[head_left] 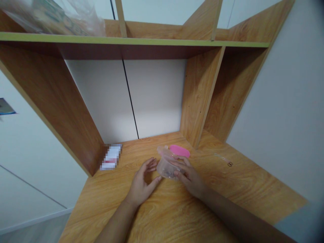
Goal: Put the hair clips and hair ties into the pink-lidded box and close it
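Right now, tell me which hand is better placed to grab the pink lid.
Right, probably. The right hand holds the clear container, and the pink lid lies just beyond its fingers. The left hand lies open on the container's other side, farther from the lid.

Head-worn view, down onto desk [227, 189]

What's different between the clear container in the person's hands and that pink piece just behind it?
The clear container is see-through; the pink piece is solid bright pink. The clear container stands taller, while the pink piece lies flat. The left hand and right hand both touch the clear container; the pink piece lies untouched. Both sit close together on the wooden desk.
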`<state>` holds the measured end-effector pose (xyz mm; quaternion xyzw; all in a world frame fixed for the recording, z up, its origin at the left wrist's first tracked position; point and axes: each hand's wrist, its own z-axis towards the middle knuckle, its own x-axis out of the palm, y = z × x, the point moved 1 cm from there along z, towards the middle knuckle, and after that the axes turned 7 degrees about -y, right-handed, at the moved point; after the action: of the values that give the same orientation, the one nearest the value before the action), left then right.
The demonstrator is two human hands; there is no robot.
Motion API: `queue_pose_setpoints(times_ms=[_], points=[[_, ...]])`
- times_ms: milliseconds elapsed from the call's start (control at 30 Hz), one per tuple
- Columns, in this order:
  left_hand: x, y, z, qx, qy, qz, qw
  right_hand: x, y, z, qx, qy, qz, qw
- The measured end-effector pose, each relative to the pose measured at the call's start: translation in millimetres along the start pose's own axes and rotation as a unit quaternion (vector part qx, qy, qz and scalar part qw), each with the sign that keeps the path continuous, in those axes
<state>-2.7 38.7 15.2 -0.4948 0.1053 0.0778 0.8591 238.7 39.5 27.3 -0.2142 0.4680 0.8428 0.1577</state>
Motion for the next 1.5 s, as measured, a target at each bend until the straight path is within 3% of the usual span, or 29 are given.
queue_pose_setpoints(times_ms=[167, 267, 367, 767, 1100, 1267, 1500], points=[[-3.7, 7, 0, -0.009, -0.017, 0.009, 1.000, -22, -26, -4, 0.136, -0.107, 0.155, 0.973], [-3.7, 13, 0, -0.011, -0.014, 0.014, 1.000, -36, -36, -7, 0.225, -0.141, 0.298, 0.917], [-2.9, 14, 0, -0.019, -0.004, 0.015, 1.000, -53, -36, -8, 0.255, -0.167, 0.395, 0.867], [-3.7, 19, -2, -0.030, 0.000, 0.025, 0.999, -116, -58, -17, 0.380, -0.180, 0.461, 0.782], [-4.0, 20, -2, -0.027, 0.004, 0.035, 0.999, -136, -56, -11, 0.453, -0.115, 0.476, 0.745], [-2.9, 21, -2, -0.023, -0.009, 0.035, 0.999, -134, -62, -14, 0.467, -0.124, 0.427, 0.765], [-1.9, 21, -1, -0.028, -0.008, 0.021, 0.999, -137, -58, -13, 0.415, -0.138, 0.398, 0.807]])
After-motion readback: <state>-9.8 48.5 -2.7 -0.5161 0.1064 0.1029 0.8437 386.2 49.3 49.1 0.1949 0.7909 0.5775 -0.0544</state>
